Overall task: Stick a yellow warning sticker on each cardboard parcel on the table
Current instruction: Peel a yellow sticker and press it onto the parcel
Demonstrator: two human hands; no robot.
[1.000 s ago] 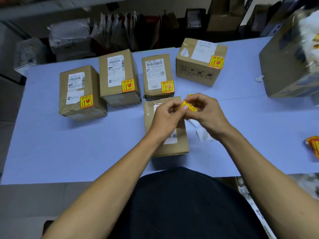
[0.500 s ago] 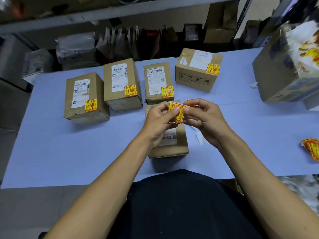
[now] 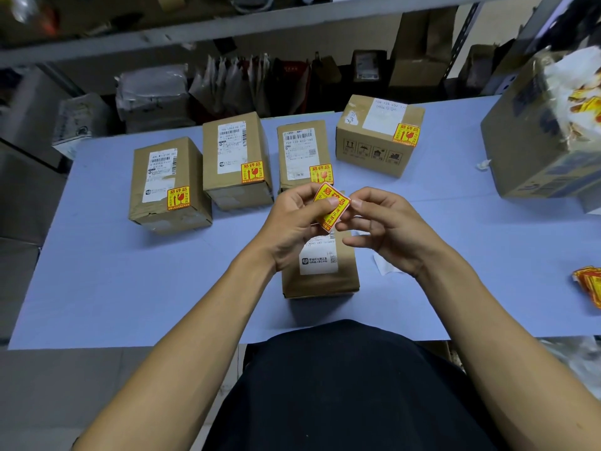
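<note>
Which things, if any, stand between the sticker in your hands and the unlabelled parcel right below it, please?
Nothing visible does: the sticker, pinched by left hand and right hand, is directly above the nearest parcel.

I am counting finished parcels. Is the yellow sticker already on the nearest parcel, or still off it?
Off. Both the left hand and the right hand pinch the yellow sticker above the nearest parcel.

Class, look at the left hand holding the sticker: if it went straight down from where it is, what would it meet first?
Most likely the unstickered parcel lying directly beneath the left hand and the sticker, though one view leaves depth uncertain.
</note>
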